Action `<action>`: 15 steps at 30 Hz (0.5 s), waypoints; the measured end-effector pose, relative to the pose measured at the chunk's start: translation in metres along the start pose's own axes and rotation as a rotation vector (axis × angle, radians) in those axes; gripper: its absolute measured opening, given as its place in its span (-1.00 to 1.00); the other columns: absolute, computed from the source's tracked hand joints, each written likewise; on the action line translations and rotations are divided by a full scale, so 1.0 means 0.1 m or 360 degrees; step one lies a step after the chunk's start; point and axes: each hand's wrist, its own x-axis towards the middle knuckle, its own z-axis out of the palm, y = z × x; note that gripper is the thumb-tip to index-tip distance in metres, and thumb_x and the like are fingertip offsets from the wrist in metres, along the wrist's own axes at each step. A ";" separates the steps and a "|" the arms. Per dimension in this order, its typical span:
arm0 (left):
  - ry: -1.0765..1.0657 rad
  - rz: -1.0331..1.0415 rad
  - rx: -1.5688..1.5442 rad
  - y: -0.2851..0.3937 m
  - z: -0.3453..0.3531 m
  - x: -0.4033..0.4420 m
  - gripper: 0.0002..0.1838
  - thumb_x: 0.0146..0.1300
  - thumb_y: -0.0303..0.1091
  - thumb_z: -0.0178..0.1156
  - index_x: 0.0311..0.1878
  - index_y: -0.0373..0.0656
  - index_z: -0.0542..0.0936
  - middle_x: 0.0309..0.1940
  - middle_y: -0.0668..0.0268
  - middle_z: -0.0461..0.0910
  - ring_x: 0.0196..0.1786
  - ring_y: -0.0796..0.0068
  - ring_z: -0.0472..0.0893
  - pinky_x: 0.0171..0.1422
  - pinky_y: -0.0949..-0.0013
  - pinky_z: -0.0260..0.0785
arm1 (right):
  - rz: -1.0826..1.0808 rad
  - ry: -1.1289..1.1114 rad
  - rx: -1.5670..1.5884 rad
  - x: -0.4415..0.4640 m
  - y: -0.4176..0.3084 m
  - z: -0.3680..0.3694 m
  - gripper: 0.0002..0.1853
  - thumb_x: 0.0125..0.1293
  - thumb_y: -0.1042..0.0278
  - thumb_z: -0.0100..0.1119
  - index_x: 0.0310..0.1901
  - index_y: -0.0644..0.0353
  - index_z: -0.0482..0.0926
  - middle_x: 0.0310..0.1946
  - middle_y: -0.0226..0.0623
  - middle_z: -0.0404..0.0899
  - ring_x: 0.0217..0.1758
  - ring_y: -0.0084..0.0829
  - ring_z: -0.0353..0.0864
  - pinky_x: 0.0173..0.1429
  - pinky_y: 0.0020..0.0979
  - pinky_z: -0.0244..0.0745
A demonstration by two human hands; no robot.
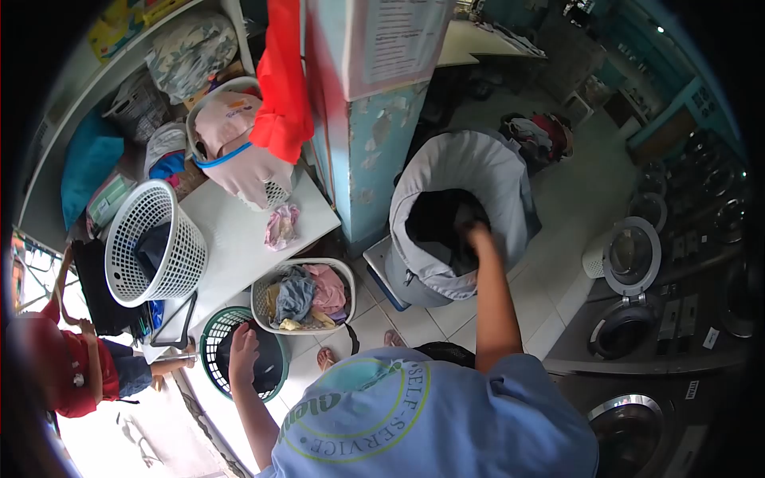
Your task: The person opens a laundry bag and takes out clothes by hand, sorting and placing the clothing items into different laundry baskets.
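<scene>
My right hand [479, 237] reaches into a tall hamper lined with a pale grey bag [498, 179]. It touches the dark clothing [434, 223] inside, and its fingertips are hidden there. Raised beside the green laundry basket [213, 362], my left hand [244, 350] is open and holds nothing. Dark cloth [271, 358] lies in that green basket. Just behind it, a white basket [348, 275] carries crumpled clothes in blue-grey, pink and yellow.
A white table [227, 275] bears a white perforated basket [191, 255], a cloth-draped basket [267, 171] and a small pink cloth [281, 227]. A pillar [366, 151] rises behind. Front-loading machines [677, 319] line the right. A person in red [76, 366] stands at left.
</scene>
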 end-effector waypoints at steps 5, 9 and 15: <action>-0.0120 -0.0007 0.0052 0.13 0.48 -0.04 -0.55 0.29 -0.07 0.04 0.20 0.03 0.34 -0.03 0.38 0.47 -0.08 0.47 0.50 -0.12 0.42 0.33 | -0.0365 -0.0138 -0.0415 0.02 0.12 0.50 -0.44 -0.02 0.01 0.27 -0.04 0.25 0.52 -0.09 0.05 0.52 0.00 -0.07 0.51 0.02 -0.25 0.44; -0.0223 0.0013 0.0047 0.31 0.85 -0.16 -0.57 0.28 -0.08 0.07 0.15 -0.04 0.39 -0.05 0.40 0.50 -0.13 0.53 0.52 -0.13 0.47 0.34 | -0.0161 -0.0263 -0.0461 0.35 0.26 0.65 -0.40 -0.04 0.04 0.32 0.00 0.29 0.49 -0.06 -0.01 0.51 0.00 -0.16 0.53 0.05 -0.30 0.43; -0.0615 0.0481 0.0025 0.88 1.52 -0.32 -0.60 0.26 -0.29 0.09 0.13 -0.22 0.38 -0.12 0.29 0.51 -0.03 0.51 0.47 0.03 0.40 0.32 | -0.0010 -0.0817 0.1568 -0.18 -0.53 -0.39 -0.51 0.12 0.27 0.26 0.07 0.28 0.41 -0.05 -0.31 0.52 0.05 -0.41 0.45 0.10 -0.47 0.34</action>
